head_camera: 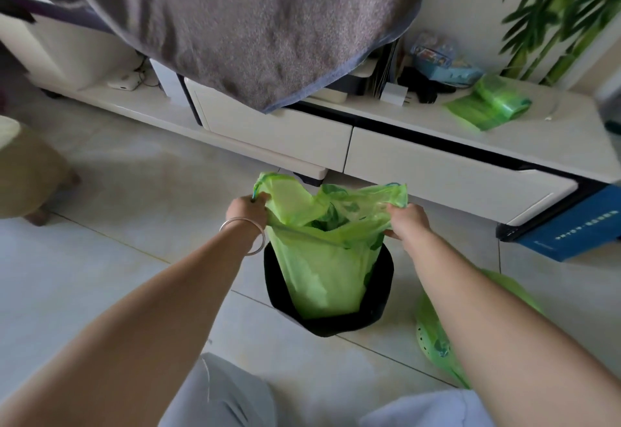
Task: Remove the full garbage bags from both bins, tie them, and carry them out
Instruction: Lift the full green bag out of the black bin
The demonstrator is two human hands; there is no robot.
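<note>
A translucent green garbage bag stands partly raised out of a black bin on the tiled floor. My left hand grips the bag's rim on the left, a silver bangle on its wrist. On the right, my right hand pinches the rim. The bag's mouth is spread between the two hands, and dark green contents show inside. A second green bag lies on the floor to the right, partly hidden behind my right forearm.
A long white low cabinet with drawers runs behind the bin. On top lie folded green bags, a printer under a grey blanket and small items. A blue box sits at the right, a stool at the left.
</note>
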